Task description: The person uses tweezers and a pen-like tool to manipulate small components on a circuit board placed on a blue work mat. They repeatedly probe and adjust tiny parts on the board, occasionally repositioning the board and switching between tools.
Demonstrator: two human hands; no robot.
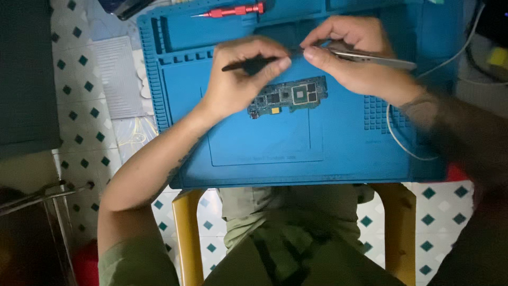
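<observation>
Circuit board [288,97], green and crowded with dark chips and one silver-framed square part, lay flat near the middle of the blue repair mat [338,148], just below both of our hands. Our left hand [238,79], at ten o'clock from the board, had its fingers [275,62] pinched narrow around a thin black tool [248,65] that ran roughly level. Our right hand [354,58], at one o'clock, held metal tweezers [378,60] in a closed pinch, their long body trailing toward three o'clock. The two tool tips seemed to meet between our hands above the board; what, if anything, sat between them was too small to tell.

We judged that the main risk was a slip: both tips hovered just over the board, so a jerk of either hand could scrape a chip, and any tiny part freed there could drop onto the mat or roll off its edge to the tiled floor [84,122].

Farther out, a red screwdriver [233,10] lay in the tray at twelve o'clock, well apart from the board. A thin grey cable [394,135] looped over the mat at three o'clock. The mat showed a faint line of pale print below the board at six o'clock, a small rectangular marking; we saw no packages or signs. The worktop's yellow legs [185,238] stood at six o'clock.
</observation>
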